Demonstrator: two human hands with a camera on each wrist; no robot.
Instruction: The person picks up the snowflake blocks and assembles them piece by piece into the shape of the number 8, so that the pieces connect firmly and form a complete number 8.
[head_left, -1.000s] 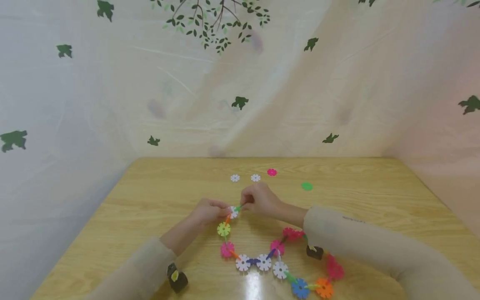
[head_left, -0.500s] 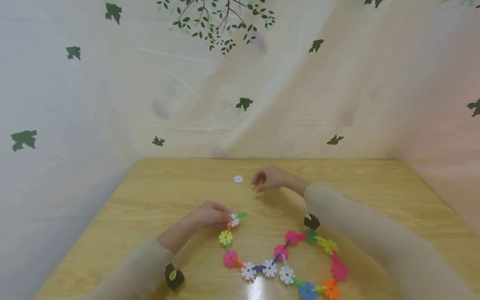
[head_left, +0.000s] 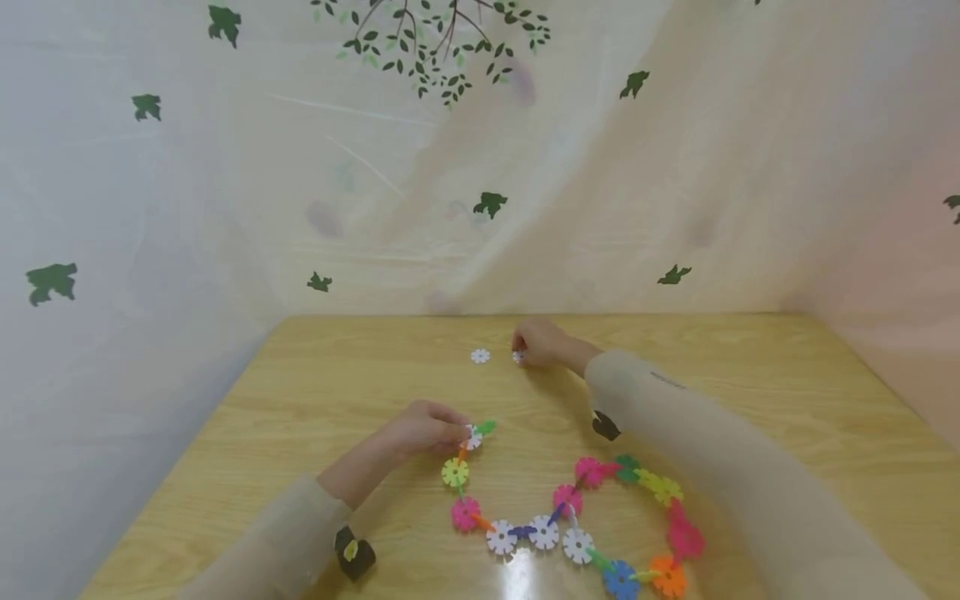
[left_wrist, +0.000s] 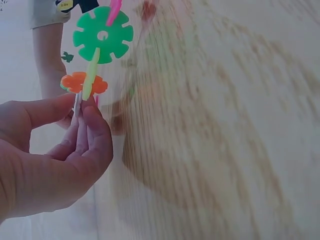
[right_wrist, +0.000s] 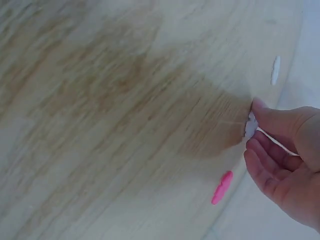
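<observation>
My left hand (head_left: 429, 427) pinches a white slotted snowflake disc (head_left: 474, 437) at one end of a linked chain. A light green disc (head_left: 487, 427) juts from it. In the left wrist view an orange disc (left_wrist: 84, 83) and a green disc (left_wrist: 103, 35) hang just beyond the fingertips. Near the table's far edge, my right hand (head_left: 542, 342) has thumb and fingers on another white snowflake disc (right_wrist: 251, 125), pinching it close to the tabletop. The chain's other discs, such as the blue one (head_left: 621, 579) and orange one (head_left: 667, 577), curve over the table between the arms.
A loose white disc (head_left: 480, 356) lies left of the right hand. In the right wrist view a loose pink disc (right_wrist: 221, 187) sits near the table edge. Pale sheeting (head_left: 405, 208) with printed birds and leaves hangs behind the wooden table (head_left: 300, 367).
My right hand has left the chain's end, reached away to the far side and taken hold of a white disc. The left hand stays on the chain, and the view has shifted slightly.
</observation>
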